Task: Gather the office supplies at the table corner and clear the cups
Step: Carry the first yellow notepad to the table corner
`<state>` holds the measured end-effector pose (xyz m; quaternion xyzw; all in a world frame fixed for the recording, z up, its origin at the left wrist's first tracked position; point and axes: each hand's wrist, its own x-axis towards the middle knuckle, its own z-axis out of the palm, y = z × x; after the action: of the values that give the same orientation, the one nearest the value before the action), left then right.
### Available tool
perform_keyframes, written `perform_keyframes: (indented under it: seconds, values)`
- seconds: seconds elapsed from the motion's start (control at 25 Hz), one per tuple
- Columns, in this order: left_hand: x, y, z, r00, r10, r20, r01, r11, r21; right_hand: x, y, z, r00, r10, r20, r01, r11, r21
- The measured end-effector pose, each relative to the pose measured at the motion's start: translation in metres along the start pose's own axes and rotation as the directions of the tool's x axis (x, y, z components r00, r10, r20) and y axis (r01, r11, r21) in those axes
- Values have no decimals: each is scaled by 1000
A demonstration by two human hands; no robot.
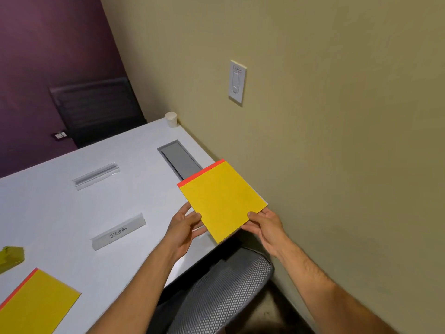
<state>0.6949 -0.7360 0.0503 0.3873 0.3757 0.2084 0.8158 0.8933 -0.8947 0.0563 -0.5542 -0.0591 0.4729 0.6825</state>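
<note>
Room: white table (60, 213) against a tan wall, purple wall upper left.
Lower left: second yellow pad (36, 304), flat, untouched.
Left hand (184, 229): pinches near-left edge of the held yellow pad (221, 201).
Right hand (266, 229): pinches its near-right corner.
Pad: mid-frame, over the table's right edge; looks light, bendy, so grip both edges.
Cup (171, 119): far corner, looks light, crushable.

Two yellow pads (221, 201), one cup (171, 119), two nameplates (119, 235)
</note>
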Motion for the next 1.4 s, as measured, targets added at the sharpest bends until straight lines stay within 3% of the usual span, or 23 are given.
perform_keyframes:
  seconds: [0.48, 0.84, 1.04, 1.4]
  values:
    - [111, -21, 2, 973, -106, -203, 115, 993, 31, 116, 29, -22, 973, 199, -119, -214, 968, -134]
    - [209, -58, 11, 939, -164, -301, 178, 984, 18, 213, 55, -60, 935, 274, -227, -308, 942, -132]
    - [246, -80, 7, 914, -144, -380, 193, 977, 94, 248, 69, -67, 901, 316, -296, -384, 899, -210]
    - [279, -105, 16, 842, -135, -523, 294, 927, 234, 282, 88, -85, 879, 314, -358, -395, 901, -181]
